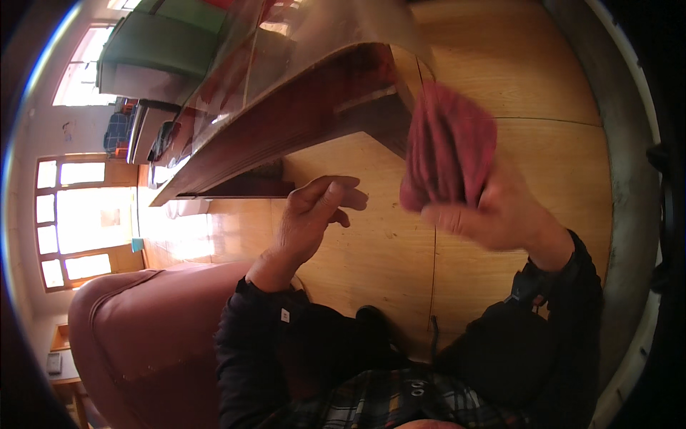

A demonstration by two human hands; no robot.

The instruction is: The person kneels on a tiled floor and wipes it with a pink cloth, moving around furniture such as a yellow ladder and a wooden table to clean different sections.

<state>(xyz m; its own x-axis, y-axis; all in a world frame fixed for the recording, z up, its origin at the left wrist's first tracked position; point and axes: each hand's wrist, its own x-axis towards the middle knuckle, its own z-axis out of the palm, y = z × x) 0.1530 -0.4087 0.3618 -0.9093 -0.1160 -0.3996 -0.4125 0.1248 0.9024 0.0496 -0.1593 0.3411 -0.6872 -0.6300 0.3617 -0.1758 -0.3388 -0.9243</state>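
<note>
A crumpled dark red cloth point(450, 145) is gripped in my right hand point(498, 214), which is blurred. The cloth is raised over the floor, close to the corner of a table. My left hand point(316, 214) holds nothing; its fingers are bent and apart, above the floor just in front of the table. The table point(300, 102) is dark red-brown wood, and a clear plastic cover point(370, 21) lies over its top and hangs past the corner.
To the left stands a reddish-brown padded sofa or chair point(161, 322). Wood-look flooring point(375, 257) spreads beneath me, with a grey wall point(638, 225) along the right. A green covered box-like object point(155, 53) is at the table's far side. Beyond is a bright door point(91, 220).
</note>
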